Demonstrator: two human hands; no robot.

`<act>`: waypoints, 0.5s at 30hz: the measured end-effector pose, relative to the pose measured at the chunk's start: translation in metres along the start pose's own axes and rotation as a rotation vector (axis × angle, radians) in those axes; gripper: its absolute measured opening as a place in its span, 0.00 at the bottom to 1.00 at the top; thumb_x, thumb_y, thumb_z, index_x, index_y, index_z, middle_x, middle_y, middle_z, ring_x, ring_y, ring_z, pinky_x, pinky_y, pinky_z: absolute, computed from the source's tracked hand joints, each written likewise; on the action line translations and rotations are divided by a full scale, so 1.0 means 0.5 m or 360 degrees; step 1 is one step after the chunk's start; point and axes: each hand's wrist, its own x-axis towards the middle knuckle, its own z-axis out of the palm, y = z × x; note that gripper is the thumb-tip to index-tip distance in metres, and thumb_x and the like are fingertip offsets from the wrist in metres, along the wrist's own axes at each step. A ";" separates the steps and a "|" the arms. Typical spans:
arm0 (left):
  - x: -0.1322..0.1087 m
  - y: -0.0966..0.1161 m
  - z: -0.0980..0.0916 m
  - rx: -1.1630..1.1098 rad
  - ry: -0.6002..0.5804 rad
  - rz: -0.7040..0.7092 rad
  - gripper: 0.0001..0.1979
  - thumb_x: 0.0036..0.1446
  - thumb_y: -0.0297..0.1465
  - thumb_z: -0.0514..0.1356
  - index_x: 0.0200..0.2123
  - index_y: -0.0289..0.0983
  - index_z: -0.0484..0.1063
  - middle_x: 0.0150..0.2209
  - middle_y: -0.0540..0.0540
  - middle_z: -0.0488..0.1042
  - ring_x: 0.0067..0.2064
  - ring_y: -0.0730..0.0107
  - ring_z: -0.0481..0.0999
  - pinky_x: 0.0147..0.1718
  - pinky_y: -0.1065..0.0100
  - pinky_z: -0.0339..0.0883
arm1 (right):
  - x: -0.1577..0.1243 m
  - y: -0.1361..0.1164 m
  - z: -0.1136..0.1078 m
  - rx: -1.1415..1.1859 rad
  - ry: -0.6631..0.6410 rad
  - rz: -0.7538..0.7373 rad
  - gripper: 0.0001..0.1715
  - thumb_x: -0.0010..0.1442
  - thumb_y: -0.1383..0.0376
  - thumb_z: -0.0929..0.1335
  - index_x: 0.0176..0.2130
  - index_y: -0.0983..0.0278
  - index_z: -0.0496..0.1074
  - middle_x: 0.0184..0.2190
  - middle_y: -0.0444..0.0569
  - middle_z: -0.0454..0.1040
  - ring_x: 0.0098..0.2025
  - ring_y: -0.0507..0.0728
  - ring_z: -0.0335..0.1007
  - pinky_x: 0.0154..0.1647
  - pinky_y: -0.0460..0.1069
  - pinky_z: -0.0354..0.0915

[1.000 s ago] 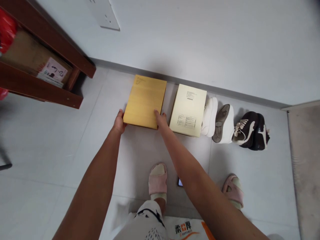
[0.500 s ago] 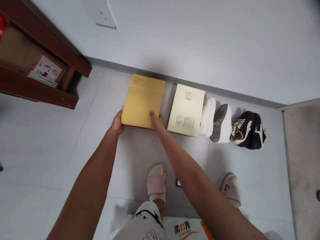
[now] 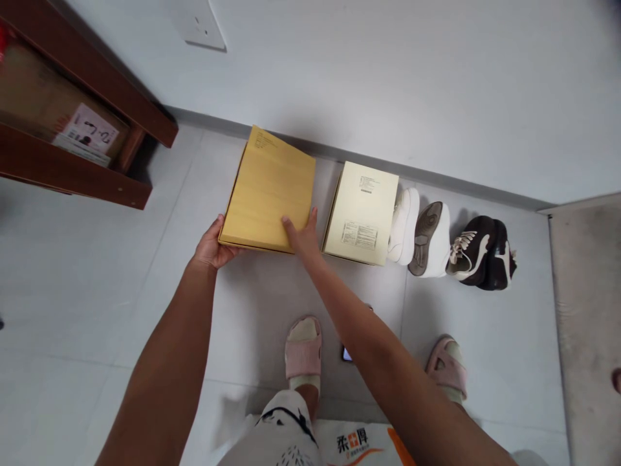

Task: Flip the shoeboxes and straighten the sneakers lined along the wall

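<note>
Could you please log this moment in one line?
left hand: gripping yellow box; right hand: on its edge; cream box: beside it

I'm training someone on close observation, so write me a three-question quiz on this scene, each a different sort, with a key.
1. True or false: the left hand holds the yellow box at its near left corner.
2. Multiple choice: what stands between the yellow box and the white shoes?
A) the dark shoes
B) the cream box
C) the wall socket
3. Count: how many pink slippers are in view?

Key: 1. True. 2. B, the cream box. 3. Two, one on each foot.
</note>
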 end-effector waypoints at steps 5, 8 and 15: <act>-0.005 0.029 0.018 0.0079 0.0071 -0.0001 0.23 0.60 0.47 0.61 0.50 0.38 0.77 0.45 0.37 0.82 0.51 0.41 0.82 0.43 0.47 0.82 | -0.026 -0.024 -0.002 -0.0292 -0.0016 0.0001 0.55 0.65 0.40 0.68 0.77 0.61 0.49 0.79 0.60 0.39 0.81 0.67 0.31 0.78 0.67 0.42; -0.007 0.046 0.030 0.0141 0.0100 0.0008 0.20 0.61 0.44 0.60 0.49 0.37 0.78 0.42 0.38 0.82 0.50 0.44 0.82 0.42 0.51 0.82 | -0.031 -0.030 0.001 -0.0332 -0.0020 0.0013 0.54 0.66 0.39 0.67 0.76 0.61 0.51 0.80 0.60 0.37 0.81 0.68 0.25 0.78 0.69 0.39; -0.023 0.059 0.060 0.0353 0.0109 0.0197 0.18 0.56 0.39 0.68 0.48 0.38 0.79 0.41 0.40 0.80 0.47 0.49 0.82 0.33 0.62 0.79 | -0.038 -0.020 0.026 -0.0161 -0.0270 -0.0039 0.55 0.64 0.34 0.64 0.76 0.60 0.54 0.78 0.55 0.49 0.81 0.66 0.36 0.79 0.66 0.42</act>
